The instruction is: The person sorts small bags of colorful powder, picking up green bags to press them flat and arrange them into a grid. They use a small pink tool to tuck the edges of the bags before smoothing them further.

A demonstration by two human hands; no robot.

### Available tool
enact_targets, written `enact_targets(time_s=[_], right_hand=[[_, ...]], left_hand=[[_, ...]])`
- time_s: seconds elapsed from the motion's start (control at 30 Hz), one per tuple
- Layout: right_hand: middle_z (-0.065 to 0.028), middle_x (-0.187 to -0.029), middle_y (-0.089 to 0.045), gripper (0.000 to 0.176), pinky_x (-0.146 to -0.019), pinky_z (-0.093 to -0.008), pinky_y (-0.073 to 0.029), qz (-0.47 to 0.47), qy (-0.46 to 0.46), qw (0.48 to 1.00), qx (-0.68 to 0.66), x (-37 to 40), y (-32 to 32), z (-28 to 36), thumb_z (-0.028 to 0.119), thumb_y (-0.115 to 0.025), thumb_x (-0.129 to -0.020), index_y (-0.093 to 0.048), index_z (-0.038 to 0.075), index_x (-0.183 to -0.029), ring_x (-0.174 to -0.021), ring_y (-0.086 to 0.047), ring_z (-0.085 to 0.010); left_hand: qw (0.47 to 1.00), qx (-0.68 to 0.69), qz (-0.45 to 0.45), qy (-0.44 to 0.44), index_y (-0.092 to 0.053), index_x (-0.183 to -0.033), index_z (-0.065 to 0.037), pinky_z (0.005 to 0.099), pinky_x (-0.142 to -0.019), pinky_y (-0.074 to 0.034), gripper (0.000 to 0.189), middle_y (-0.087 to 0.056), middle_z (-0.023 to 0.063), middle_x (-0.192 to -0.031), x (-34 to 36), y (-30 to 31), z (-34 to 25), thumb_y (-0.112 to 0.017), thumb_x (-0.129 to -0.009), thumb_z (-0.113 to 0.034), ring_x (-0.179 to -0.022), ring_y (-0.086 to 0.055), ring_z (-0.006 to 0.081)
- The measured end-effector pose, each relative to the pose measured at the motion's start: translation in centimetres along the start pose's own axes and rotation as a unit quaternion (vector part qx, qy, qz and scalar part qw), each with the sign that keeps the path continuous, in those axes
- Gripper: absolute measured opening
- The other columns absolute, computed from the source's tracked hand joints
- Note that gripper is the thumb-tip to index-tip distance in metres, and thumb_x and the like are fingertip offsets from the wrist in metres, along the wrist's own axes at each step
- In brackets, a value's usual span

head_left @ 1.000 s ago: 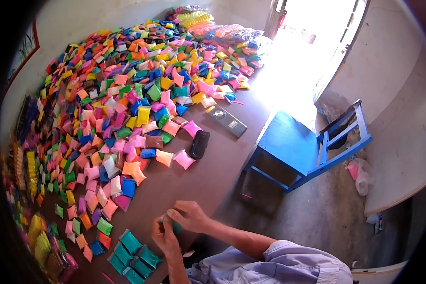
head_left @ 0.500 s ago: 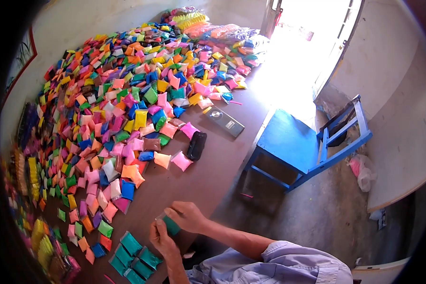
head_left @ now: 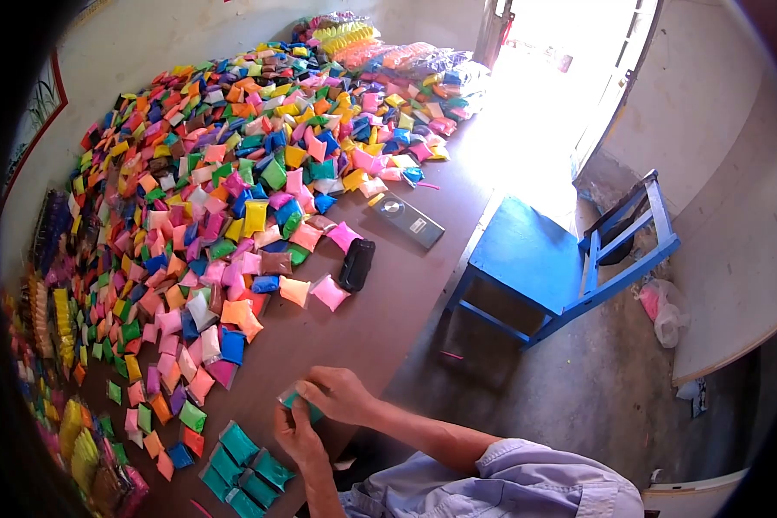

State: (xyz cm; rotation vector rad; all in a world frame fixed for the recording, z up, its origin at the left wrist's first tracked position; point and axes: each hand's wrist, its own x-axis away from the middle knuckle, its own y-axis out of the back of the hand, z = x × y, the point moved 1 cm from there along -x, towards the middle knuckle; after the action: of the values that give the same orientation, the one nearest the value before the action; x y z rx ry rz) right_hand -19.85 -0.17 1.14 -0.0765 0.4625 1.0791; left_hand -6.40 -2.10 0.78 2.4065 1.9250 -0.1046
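Note:
My left hand [head_left: 300, 437] and my right hand [head_left: 340, 394] meet over the brown table, both closed on a small teal packet [head_left: 288, 397] in clear plastic. Most of that packet is hidden by the fingers; one clear edge sticks out past the fingertips and some teal shows between the hands. Just below and left of my left hand lies a group of several similar teal packets [head_left: 240, 444], set close together in rows on the table.
A large heap of multicoloured packets [head_left: 233, 190] covers much of the table [head_left: 319, 341]. Near its edge lie a black case [head_left: 357, 264] and a grey box-like device [head_left: 407, 219]. To the right stands a blue chair [head_left: 527, 255], with a plastic bag [head_left: 665, 315] on the floor behind it.
My right hand's fingers have shifted slightly over the teal packet, which has turned so that its clear edge shows at the upper left and less teal is visible.

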Motion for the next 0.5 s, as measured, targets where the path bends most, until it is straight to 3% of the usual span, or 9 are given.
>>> enact_targets(time_s=[0.1, 0.3, 0.5], right_hand=[[-0.0220, -0.080, -0.062, 0.023, -0.062, -0.0404, -0.050, 0.014, -0.025, 1.000, -0.008, 0.1, 0.0, 0.1, 0.019, -0.066, -0.101, -0.068, -0.002, -0.092, -0.068, -0.062, -0.0355], [-0.0181, -0.077, -0.066, 0.025, -0.056, -0.0393, -0.049, -0.010, -0.046, 0.999, 0.016, 0.3, 0.1, -0.6, 0.020, -0.063, -0.104, -0.068, -0.001, -0.090, -0.064, -0.063, -0.0316], [-0.0226, -0.074, -0.058, 0.025, -0.057, -0.0414, -0.047, 0.016, -0.067, 0.998, 0.014, 0.3, 0.3, 0.3, 0.021, -0.067, -0.100, -0.065, -0.001, -0.089, -0.062, -0.059, -0.0354]], left_hand=[[0.999, 0.023, -0.009, 0.019, -0.067, -0.107, -0.001, 0.0265, -0.075, -0.043, 0.024, -0.062, -0.0017, -0.094, 0.0, 0.0, -0.7, -0.062, -0.107, -0.024, -0.088, -0.053, 0.0071], [1.000, -0.008, 0.021, -0.001, -0.067, -0.111, 0.003, 0.0286, -0.074, -0.047, 0.034, -0.065, 0.0029, -0.093, 0.1, -0.2, -1.0, -0.064, -0.106, -0.030, -0.087, -0.057, 0.0106], [0.998, -0.067, -0.008, 0.010, -0.068, -0.106, 0.003, 0.0290, -0.069, -0.046, 0.023, -0.064, 0.0012, -0.089, 0.3, 0.4, 0.4, -0.065, -0.104, -0.020, -0.082, -0.054, 0.0089]])
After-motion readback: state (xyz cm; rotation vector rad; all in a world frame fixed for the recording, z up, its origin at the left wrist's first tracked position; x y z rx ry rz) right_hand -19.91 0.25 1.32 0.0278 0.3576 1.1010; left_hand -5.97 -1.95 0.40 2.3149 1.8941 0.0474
